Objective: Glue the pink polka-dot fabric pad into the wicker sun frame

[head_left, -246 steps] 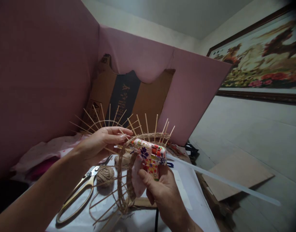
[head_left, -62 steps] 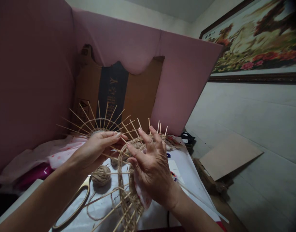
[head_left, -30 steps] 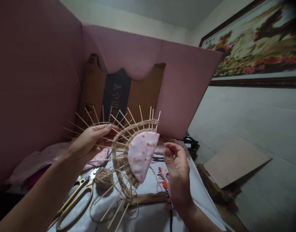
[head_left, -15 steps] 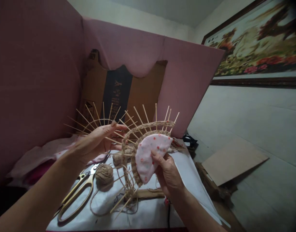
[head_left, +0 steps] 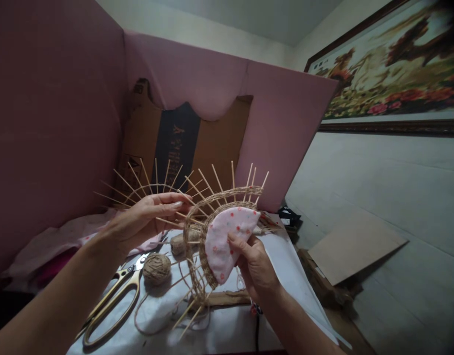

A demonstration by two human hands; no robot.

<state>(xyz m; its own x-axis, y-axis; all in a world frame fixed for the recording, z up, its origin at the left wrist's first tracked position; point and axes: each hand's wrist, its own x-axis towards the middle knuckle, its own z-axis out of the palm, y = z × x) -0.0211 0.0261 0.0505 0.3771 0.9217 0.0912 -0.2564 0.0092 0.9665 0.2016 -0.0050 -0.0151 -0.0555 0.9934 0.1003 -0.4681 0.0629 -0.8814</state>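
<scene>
My right hand (head_left: 254,259) grips a half-round piece of pale pink dotted fabric (head_left: 227,234), thumb on its face and fingers behind. Brown twine weaving (head_left: 203,236) borders its curved edge, with an outer woven band standing off from it. Thin wooden sticks (head_left: 216,178) fan outward through both bands. At the weaving's upper left, my left hand (head_left: 153,212) has its thumb and forefinger closed together at one stick; its other fingers reach behind the sticks. A ball of twine (head_left: 156,269) lies below that hand, beside large gold-handled scissors (head_left: 114,305).
A second twine roll (head_left: 178,244) sits behind the weaving on the white-covered table (head_left: 282,276). Another fan of sticks (head_left: 156,172) stands at the back. Pink panels (head_left: 279,123) and cardboard (head_left: 219,143) rise behind. Pink cloth (head_left: 38,241) lies left; a board (head_left: 356,246) is at right.
My left thumb has lowered from its raised position toward the forefinger beside the sticks. My right hand keeps its hold on the fabric. The whole view has shifted slightly.
</scene>
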